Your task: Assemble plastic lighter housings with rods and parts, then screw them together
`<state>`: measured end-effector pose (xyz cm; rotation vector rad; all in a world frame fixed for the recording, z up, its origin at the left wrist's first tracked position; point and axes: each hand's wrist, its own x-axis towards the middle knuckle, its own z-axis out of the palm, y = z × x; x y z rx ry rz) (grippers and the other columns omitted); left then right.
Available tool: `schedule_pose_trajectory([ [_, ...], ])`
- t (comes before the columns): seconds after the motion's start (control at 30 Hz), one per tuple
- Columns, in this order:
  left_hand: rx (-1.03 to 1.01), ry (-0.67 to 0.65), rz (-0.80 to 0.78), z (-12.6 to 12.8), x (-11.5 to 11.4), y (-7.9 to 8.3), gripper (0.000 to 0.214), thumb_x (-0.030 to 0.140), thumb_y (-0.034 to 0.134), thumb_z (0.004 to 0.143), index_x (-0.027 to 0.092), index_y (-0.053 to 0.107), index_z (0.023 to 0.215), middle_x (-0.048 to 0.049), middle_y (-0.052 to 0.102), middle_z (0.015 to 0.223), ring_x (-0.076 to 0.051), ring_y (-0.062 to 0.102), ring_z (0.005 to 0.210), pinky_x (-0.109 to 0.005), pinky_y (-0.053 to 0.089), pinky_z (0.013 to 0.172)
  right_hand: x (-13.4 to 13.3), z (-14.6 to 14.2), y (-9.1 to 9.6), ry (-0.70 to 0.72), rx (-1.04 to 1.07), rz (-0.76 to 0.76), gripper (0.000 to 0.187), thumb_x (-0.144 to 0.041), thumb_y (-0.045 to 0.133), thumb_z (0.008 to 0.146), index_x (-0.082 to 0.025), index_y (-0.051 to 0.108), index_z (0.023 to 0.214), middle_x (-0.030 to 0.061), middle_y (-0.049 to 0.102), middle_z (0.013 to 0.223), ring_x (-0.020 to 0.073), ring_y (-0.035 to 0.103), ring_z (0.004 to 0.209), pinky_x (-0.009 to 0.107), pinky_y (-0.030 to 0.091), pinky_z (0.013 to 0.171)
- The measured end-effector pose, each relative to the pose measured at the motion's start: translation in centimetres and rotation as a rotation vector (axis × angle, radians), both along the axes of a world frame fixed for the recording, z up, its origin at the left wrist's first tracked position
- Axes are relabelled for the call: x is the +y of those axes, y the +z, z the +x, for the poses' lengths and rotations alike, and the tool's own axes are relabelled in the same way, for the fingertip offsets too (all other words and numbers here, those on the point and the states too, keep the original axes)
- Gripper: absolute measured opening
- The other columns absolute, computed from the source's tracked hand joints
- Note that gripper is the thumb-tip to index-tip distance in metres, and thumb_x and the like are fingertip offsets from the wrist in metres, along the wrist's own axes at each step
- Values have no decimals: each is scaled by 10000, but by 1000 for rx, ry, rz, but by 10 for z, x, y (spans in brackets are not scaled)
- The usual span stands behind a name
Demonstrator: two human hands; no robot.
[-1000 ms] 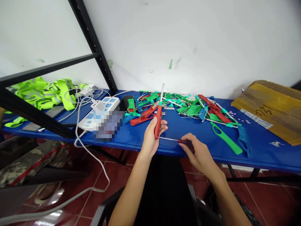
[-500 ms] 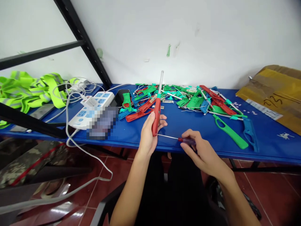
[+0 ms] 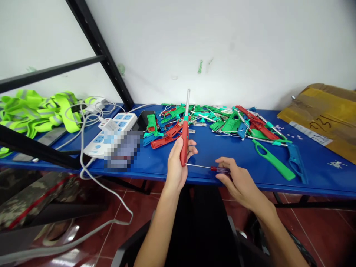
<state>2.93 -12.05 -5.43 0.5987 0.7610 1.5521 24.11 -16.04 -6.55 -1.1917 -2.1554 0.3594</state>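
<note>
My left hand (image 3: pixel 177 163) is closed around the handle of a red long-necked lighter (image 3: pixel 184 142), its metal tube pointing up and slightly away from me. In my right hand (image 3: pixel 239 180) is a screwdriver (image 3: pixel 219 170) with a clear purplish handle, pinched between thumb and fingers. The thin shaft runs left, and its tip meets the lower end of the red handle; the exact contact is too small to make out. Beyond both hands lies a pile of green, red and blue lighter parts (image 3: pixel 232 120). A green lighter casing (image 3: pixel 274 161) rests to the right.
A white power strip (image 3: pixel 96 147) with trailing cables stands left, beside a dark phone (image 3: pixel 143 119) and a blurred-out object (image 3: pixel 124 150). Neon reflective straps (image 3: pixel 41 107) lie farther left. A black metal frame (image 3: pixel 111 74) rises there. A taped cardboard box (image 3: pixel 322 111) sits right.
The view has shifted slightly, so everything sits a little lower. The lighter stands a bit more upright, and the screwdriver tip stays at the handle's lower end.
</note>
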Motion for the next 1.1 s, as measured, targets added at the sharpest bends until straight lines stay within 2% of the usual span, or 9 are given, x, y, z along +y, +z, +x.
schedule_pose_trajectory([
  [0.1,-2,75,9,4,2,-2,443,574,775,944,173,740,1128,-41,772,997,-130,711,761,-291,585,799,-1,2,-1,42,79,11,243,-418,515,1150,-258,544,1330,104,792,1193,240,815,1031,354,641,843],
  [0.2,23,105,25,7,2,-1,437,565,781,940,171,738,1124,-46,770,999,-128,702,752,-275,571,759,0,1,-4,37,120,63,179,-382,490,1161,-256,587,1244,97,797,1141,224,812,973,326,624,825],
  [0.3,48,99,39,7,0,0,436,567,774,942,172,734,1123,-47,767,992,-125,689,730,-279,566,762,2,-1,-6,-37,65,107,247,-396,482,1164,-239,666,1113,57,808,918,200,785,744,282,552,674],
  [0.4,69,85,54,7,-2,1,448,577,777,940,178,729,1139,-44,763,999,-124,685,723,-289,567,775,2,-3,-6,-62,-10,110,391,-401,404,1181,-235,673,951,7,719,686,170,688,557,273,454,566],
  [0.6,56,45,49,6,0,1,432,560,771,948,175,737,1141,-45,763,1001,-123,682,721,-282,567,762,-1,1,-2,51,107,2,244,-431,573,1127,-256,593,1297,76,793,1098,219,786,878,324,601,788],
  [0.7,77,8,45,6,2,1,450,553,784,939,165,743,1164,-53,769,997,-126,683,721,-267,562,734,1,2,-2,67,178,20,221,-440,537,1149,-249,621,1220,81,793,1091,220,793,939,313,597,825],
  [0.93,77,34,38,6,0,2,481,553,786,935,155,741,1201,-49,769,970,-121,683,699,-259,566,729,1,-4,2,-63,21,18,403,-499,451,1173,-243,652,937,10,744,745,184,700,622,283,447,627],
  [1.0,80,31,36,6,0,2,490,558,794,927,154,742,1199,-49,766,971,-117,680,691,-255,561,721,0,-3,4,-42,26,-36,345,-471,454,1174,-247,640,989,11,757,797,191,711,669,288,464,651],
  [1.1,85,25,39,7,0,2,505,573,800,919,154,738,1195,-52,767,986,-118,684,695,-256,560,720,-1,1,5,36,111,-112,184,-419,530,1149,-255,581,1215,50,779,1059,192,744,851,291,533,748],
])
